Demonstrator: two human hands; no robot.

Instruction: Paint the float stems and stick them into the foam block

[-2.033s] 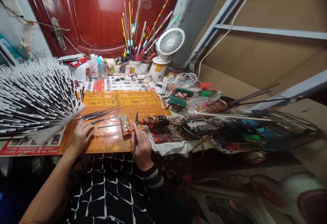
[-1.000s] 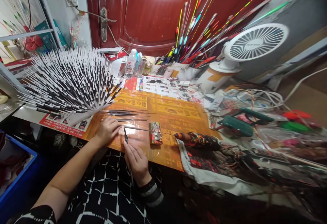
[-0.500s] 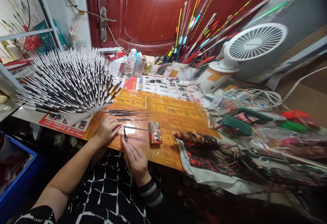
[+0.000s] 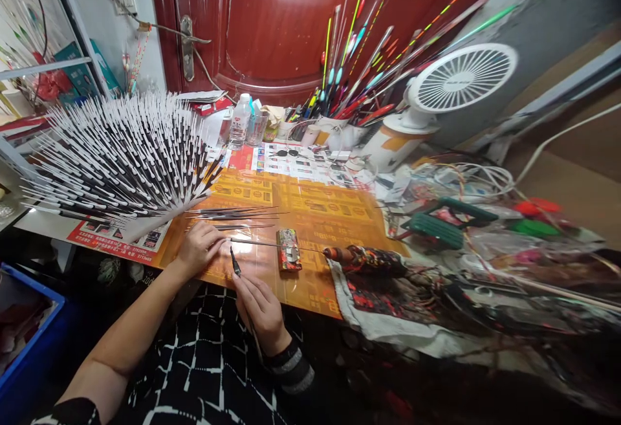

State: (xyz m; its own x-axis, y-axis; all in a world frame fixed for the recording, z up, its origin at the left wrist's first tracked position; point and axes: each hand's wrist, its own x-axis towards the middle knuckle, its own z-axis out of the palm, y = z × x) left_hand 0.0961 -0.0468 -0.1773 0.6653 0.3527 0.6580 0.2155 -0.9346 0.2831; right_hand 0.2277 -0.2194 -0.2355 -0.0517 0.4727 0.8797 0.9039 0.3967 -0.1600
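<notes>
My left hand [image 4: 200, 247] is closed on one end of a thin dark rod [image 4: 257, 242], which reaches right across a small paint-stained block [image 4: 290, 250] to a stained motor-like tool [image 4: 363, 260]. Pinched in my right hand [image 4: 262, 305] is a dark-tipped brush [image 4: 235, 262]; its tip points up, slightly below the rod, with a small gap between them. Several similar thin rods [image 4: 237, 213] lie on the orange table covering [image 4: 310, 289], just beyond my left hand.
A big fan-shaped bundle of white-tipped rods [image 4: 130, 160] fills the left. Behind stand a clear bottle [image 4: 239, 121] and cups of slender sticks. A white fan [image 4: 460, 82], green-handled tool [image 4: 436, 228] and a stained cloth [image 4: 378, 325] are at right.
The brush tip has moved away from the rod and tilts a little more to the left. My left hand still holds the rod. The whole view has shifted slightly.
</notes>
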